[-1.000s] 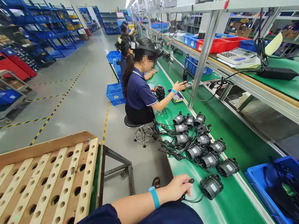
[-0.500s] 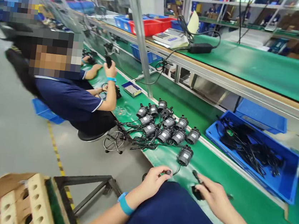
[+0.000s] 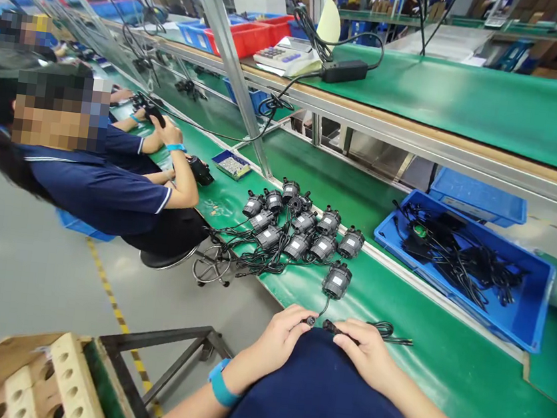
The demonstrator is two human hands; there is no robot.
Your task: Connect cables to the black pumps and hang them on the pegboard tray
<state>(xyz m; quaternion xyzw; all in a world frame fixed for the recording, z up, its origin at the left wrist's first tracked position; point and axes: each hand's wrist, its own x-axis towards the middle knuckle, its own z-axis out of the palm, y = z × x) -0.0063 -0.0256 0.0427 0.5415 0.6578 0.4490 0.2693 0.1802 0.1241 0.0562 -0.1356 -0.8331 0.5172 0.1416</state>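
Note:
Between thumb and fingers, my left hand [image 3: 283,336] pinches a round black cable connector [image 3: 311,321], its end facing right. A short cable [image 3: 324,306] runs from it up to a black pump-like motor [image 3: 337,281] with a white label, standing on the green bench. My right hand [image 3: 367,353] grips another black cable connector [image 3: 330,326], pointing at the first one with a small gap between them. Behind my right hand lies a coil of black cable [image 3: 385,329]. Several similar motors [image 3: 298,245] stand grouped farther up the bench with cables tangled beside them.
A blue bin [image 3: 458,310] of black cables and adapters stands on the right. A small tray [image 3: 232,165] of tiny parts lies farther along. On the left a co-worker [image 3: 106,169] sits holding a black device. A metal-framed cart [image 3: 162,350] with a wooden box stands lower left.
My right hand has moved left, bringing its connector close to the one in my left hand. The view has shifted slightly. The co-worker's raised hand is lower.

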